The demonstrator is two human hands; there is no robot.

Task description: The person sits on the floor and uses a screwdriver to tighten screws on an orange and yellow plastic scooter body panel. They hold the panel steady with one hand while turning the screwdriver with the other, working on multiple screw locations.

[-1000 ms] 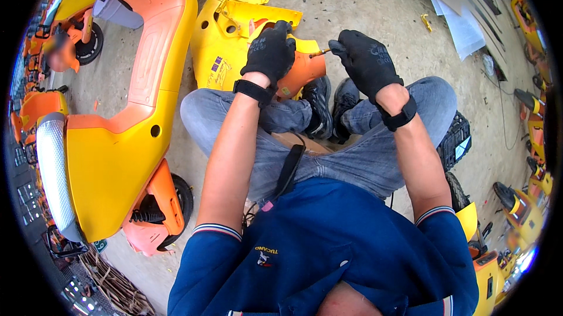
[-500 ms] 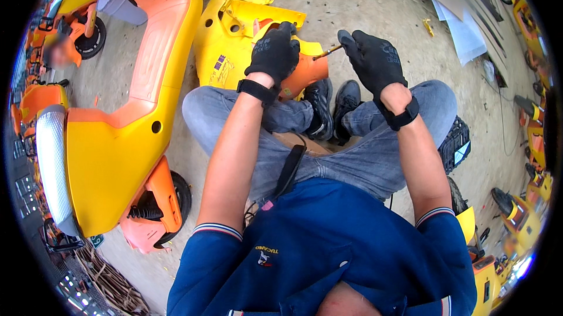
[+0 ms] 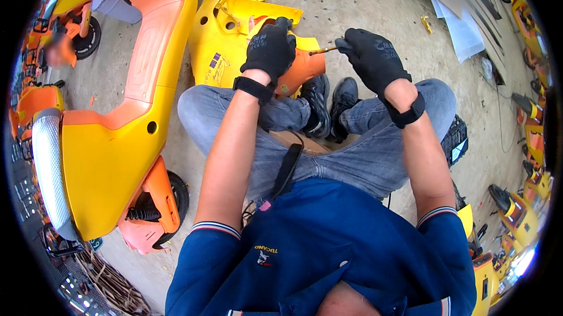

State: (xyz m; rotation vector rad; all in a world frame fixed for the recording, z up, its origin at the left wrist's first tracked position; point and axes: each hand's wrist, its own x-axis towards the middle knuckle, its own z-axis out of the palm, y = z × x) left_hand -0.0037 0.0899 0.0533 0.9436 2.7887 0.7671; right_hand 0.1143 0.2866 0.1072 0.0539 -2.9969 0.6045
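In front of my shins stands a yellow plastic scooter panel, joined with an orange curved part. My left hand, in a black glove, is closed on the upper edge of this piece; the fingertips are partly hidden. A slim screwdriver-like tool with a brass-coloured shaft is pinched in my gloved right hand. It points left, and its tip appears to be at the orange part's upper right side. Whether the tip touches it, I cannot tell.
At the left stands a large yellow and orange scooter body, with a wheel beside it. White sheets and long dark strips lie at the upper right. Several yellow scooters line the right side. A small yellow scrap lies on the concrete floor.
Both hands, the tool and the panel have shifted slightly left in the picture, as has the scooter body. The grips look the same.
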